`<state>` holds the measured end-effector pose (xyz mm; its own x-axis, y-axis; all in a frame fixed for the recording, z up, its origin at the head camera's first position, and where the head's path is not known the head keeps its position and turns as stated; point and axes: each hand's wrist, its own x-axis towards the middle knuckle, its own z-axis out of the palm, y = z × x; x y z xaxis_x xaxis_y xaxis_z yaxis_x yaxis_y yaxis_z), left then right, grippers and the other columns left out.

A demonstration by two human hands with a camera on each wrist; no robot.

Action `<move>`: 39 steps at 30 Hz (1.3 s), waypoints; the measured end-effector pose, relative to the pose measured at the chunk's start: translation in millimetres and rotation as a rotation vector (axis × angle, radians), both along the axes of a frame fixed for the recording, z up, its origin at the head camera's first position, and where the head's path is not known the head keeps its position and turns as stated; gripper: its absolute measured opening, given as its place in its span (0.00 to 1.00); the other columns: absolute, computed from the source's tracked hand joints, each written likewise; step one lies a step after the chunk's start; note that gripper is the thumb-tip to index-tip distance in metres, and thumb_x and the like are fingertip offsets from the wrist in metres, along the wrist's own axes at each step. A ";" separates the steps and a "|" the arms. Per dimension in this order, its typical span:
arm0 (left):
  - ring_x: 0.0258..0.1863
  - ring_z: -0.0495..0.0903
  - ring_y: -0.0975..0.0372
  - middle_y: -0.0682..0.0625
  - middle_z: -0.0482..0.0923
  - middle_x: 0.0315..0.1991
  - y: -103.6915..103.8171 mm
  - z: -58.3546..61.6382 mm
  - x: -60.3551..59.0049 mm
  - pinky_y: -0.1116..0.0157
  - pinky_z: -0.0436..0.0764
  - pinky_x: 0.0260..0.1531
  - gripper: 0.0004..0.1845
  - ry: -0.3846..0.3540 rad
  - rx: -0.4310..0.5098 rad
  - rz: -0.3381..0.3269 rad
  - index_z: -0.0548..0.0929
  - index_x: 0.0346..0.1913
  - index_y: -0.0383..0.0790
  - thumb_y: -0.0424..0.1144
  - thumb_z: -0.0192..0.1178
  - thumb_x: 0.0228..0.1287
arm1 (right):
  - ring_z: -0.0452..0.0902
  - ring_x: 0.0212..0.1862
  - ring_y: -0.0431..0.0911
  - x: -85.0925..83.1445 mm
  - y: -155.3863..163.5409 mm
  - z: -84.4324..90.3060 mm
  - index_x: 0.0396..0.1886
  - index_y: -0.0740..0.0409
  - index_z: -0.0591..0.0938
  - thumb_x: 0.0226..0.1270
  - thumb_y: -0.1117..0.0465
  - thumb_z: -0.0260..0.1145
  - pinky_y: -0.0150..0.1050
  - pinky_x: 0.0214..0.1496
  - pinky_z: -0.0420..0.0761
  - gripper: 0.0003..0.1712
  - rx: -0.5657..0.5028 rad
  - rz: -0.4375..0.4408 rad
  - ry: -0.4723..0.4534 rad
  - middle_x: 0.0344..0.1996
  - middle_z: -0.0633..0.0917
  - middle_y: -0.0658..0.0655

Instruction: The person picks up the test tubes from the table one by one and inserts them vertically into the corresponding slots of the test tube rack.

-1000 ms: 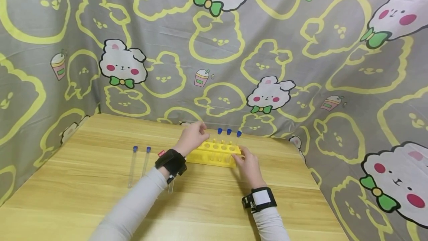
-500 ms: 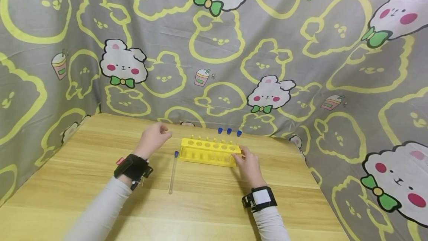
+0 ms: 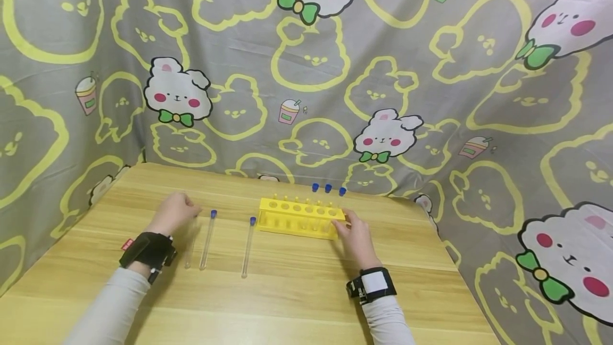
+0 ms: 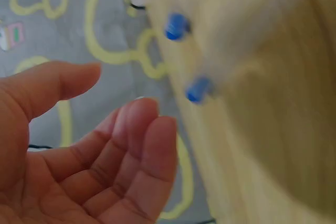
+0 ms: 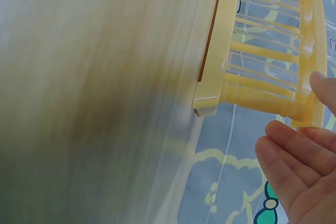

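Note:
My left hand [image 3: 171,215] hovers by the leftmost of three blue-capped test tubes lying on the table, hiding that tube's cap in the head view. Its fingers are loosely bent with nothing between them, as the left wrist view shows, where two blue caps [image 4: 198,89] lie beyond the fingertips. The other two tubes are the middle tube [image 3: 207,244] and the right tube [image 3: 247,249]. My right hand [image 3: 356,239] holds the right end of a yellow test tube rack [image 3: 297,213], thumb on its top bar and fingers at its end. Three blue-capped tubes stand upright in the rack's right side.
The wooden table [image 3: 287,302] meets a grey patterned cloth [image 3: 249,47] hung at the back and sides. Black straps with small devices sit on both wrists.
My left hand has moved left, from over the rack to the leftmost loose tube, uncovering the other tubes and the rack's left side. My right hand has stayed at the rack.

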<state>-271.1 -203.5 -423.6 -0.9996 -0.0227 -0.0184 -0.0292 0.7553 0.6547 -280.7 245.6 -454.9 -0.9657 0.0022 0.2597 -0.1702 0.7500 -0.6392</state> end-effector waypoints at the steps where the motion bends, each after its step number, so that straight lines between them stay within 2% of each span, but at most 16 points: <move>1: 0.16 0.67 0.63 0.52 0.69 0.15 -2.9 -2.5 0.4 0.68 0.69 0.18 0.17 -0.019 -0.001 0.002 0.73 0.19 0.38 0.42 0.60 0.62 | 0.80 0.55 0.63 0.1 0.0 -0.1 0.65 0.65 0.71 0.67 0.53 0.65 0.51 0.54 0.81 0.32 0.000 -0.002 0.000 0.58 0.78 0.73; 3: 0.12 0.63 0.65 0.57 0.62 0.10 -7.2 -8.2 -0.5 0.69 0.66 0.16 0.22 -0.045 -0.010 0.003 0.66 0.12 0.44 0.43 0.61 0.61 | 0.80 0.55 0.63 0.2 -0.1 0.0 0.65 0.65 0.71 0.67 0.52 0.65 0.51 0.55 0.81 0.32 -0.002 -0.005 0.002 0.58 0.78 0.73; 4: 0.11 0.63 0.65 0.58 0.62 0.09 -8.7 -11.2 -1.1 0.69 0.66 0.16 0.23 -0.056 -0.014 0.004 0.64 0.11 0.46 0.43 0.62 0.60 | 0.80 0.55 0.63 0.2 -0.2 -0.2 0.65 0.65 0.71 0.67 0.53 0.65 0.51 0.55 0.81 0.32 -0.004 -0.006 0.002 0.58 0.78 0.73; 10: 0.09 0.67 0.65 0.56 0.66 0.06 -12.3 -28.1 -7.3 0.70 0.66 0.13 0.22 -0.120 -0.013 0.007 0.68 0.11 0.45 0.42 0.61 0.59 | 0.80 0.57 0.62 -0.8 -0.4 -3.0 0.66 0.65 0.70 0.67 0.53 0.65 0.50 0.55 0.81 0.33 -0.017 -0.004 -0.017 0.59 0.77 0.72; 16: 0.07 0.68 0.65 0.58 0.62 0.04 -11.9 -35.9 -11.8 0.72 0.65 0.12 0.22 -0.141 -0.030 0.008 0.67 0.07 0.46 0.41 0.59 0.56 | 0.79 0.57 0.62 -1.3 -0.2 -4.0 0.67 0.64 0.70 0.67 0.52 0.65 0.51 0.56 0.80 0.33 -0.023 -0.011 -0.033 0.61 0.76 0.72; 25: 0.11 0.73 0.62 0.54 0.69 0.08 -10.3 -35.9 -11.1 0.68 0.74 0.15 0.13 -0.147 0.009 0.038 0.73 0.13 0.40 0.37 0.59 0.51 | 0.79 0.57 0.62 0.4 -1.0 -1.8 0.67 0.64 0.70 0.68 0.53 0.64 0.51 0.56 0.81 0.32 -0.019 -0.003 -0.031 0.61 0.76 0.72; 28: 0.11 0.73 0.63 0.53 0.70 0.08 -10.7 -37.2 -11.8 0.68 0.76 0.16 0.13 -0.153 0.023 0.034 0.74 0.13 0.39 0.36 0.58 0.52 | 0.79 0.57 0.62 1.0 -1.2 -1.0 0.66 0.65 0.70 0.68 0.53 0.64 0.51 0.56 0.81 0.32 -0.020 -0.005 -0.028 0.61 0.76 0.72; 31: 0.10 0.72 0.64 0.55 0.70 0.07 -11.0 -36.4 -12.4 0.69 0.73 0.15 0.15 -0.157 -0.001 0.022 0.75 0.12 0.41 0.38 0.57 0.55 | 0.79 0.57 0.62 1.6 -1.3 -0.5 0.66 0.65 0.70 0.68 0.53 0.64 0.51 0.56 0.81 0.32 -0.022 -0.007 -0.025 0.61 0.76 0.72; 36: 0.10 0.71 0.63 0.55 0.69 0.06 -9.2 -25.2 -8.3 0.69 0.68 0.15 0.21 -0.147 -0.032 0.007 0.75 0.11 0.41 0.42 0.54 0.62 | 0.79 0.57 0.62 1.8 -1.4 0.5 0.66 0.65 0.70 0.68 0.53 0.64 0.51 0.56 0.81 0.32 -0.030 -0.002 -0.022 0.61 0.76 0.72; 39: 0.12 0.71 0.62 0.54 0.72 0.10 -6.9 -17.3 -3.0 0.68 0.70 0.17 0.19 -0.130 0.004 0.020 0.74 0.15 0.41 0.43 0.55 0.63 | 0.79 0.57 0.63 1.2 -0.8 0.5 0.66 0.65 0.70 0.68 0.53 0.64 0.51 0.56 0.81 0.32 -0.027 0.000 -0.019 0.61 0.76 0.72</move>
